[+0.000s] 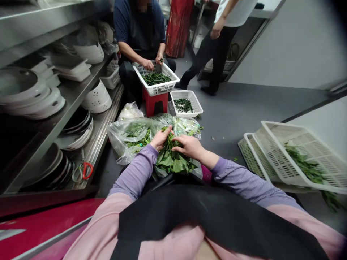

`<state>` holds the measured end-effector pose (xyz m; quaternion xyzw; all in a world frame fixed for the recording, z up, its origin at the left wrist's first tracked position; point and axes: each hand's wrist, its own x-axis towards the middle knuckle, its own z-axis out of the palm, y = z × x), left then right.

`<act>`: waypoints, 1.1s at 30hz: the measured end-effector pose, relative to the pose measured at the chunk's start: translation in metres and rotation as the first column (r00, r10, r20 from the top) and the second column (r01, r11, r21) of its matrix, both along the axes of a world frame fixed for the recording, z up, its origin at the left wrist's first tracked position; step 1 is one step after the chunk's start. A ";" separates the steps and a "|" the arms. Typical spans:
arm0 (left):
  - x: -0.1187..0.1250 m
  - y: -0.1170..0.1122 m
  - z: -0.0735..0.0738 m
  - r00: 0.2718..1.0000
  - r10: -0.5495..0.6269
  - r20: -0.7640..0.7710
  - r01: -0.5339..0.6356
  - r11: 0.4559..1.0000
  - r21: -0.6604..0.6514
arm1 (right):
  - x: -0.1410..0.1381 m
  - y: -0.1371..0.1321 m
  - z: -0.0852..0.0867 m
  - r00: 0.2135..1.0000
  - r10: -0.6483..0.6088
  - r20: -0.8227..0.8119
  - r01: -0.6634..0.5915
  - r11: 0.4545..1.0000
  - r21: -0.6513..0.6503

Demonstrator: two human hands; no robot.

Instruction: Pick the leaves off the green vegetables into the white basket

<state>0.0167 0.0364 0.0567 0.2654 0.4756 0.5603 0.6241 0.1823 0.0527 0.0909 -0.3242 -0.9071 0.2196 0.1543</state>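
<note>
My left hand (162,138) is closed around the stems of a bunch of leafy greens (176,160), thumb on top. The broad green leaves hang toward my lap. My right hand (189,146) is just right of the stems, its thumb and fingers apart; whether its fingertips touch the greens I cannot tell. Beyond both hands lies a clear plastic bag (119,135) with more greens inside. Another bagged bunch (187,125) with pale stems lies behind my right hand.
Opposite, a person picks through green pods in a white basket (158,88) on a red stool (155,104). A smaller basket (187,115) sits on the floor. Stacked baskets (279,173) with greens stand right. Left are shelves (89,148) with dishes and red-handled scissors (87,170). Another person stands behind.
</note>
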 end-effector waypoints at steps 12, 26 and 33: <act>0.000 0.001 0.004 0.966 -0.203 0.161 0.214 0.976 -0.050 | 0.008 0.024 0.007 0.982 -0.107 0.153 0.103 0.994 0.037; 0.017 -0.005 -0.002 0.993 0.115 -0.008 -0.115 0.988 -0.104 | -0.020 -0.004 -0.007 0.919 -0.331 0.216 0.359 0.928 -0.103; 0.018 -0.009 -0.003 0.992 0.025 -0.121 -0.036 0.995 -0.092 | -0.012 0.006 -0.016 0.937 -0.334 0.103 0.346 0.845 -0.407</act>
